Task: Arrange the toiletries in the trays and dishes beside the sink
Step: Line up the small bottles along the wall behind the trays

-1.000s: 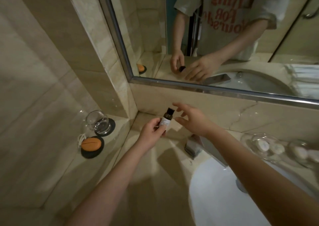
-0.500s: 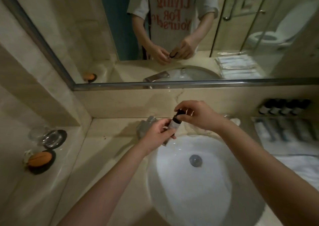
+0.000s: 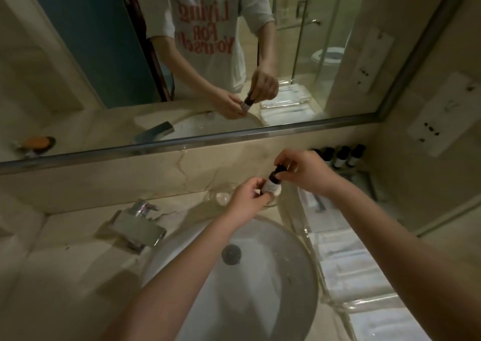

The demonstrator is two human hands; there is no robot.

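Note:
A small dark bottle with a white label (image 3: 272,183) is held above the back rim of the white sink (image 3: 260,288). My left hand (image 3: 247,197) grips its lower body. My right hand (image 3: 304,171) pinches its dark cap from above. A row of several matching dark bottles (image 3: 338,156) stands against the wall at the right. Below them a clear tray (image 3: 328,226) holds white packets. A clear glass dish (image 3: 221,197) sits behind the sink, partly hidden by my left hand.
A chrome faucet (image 3: 138,223) stands at the sink's left. White folded towels (image 3: 364,283) lie along the right counter. The mirror (image 3: 182,54) fills the wall above and reflects a person. A wall socket plate (image 3: 442,117) is at the right.
The view has swung right, from the left ledge with the glass and orange soap to the sink and right-hand bottles. My right hand has closed on the bottle's cap.

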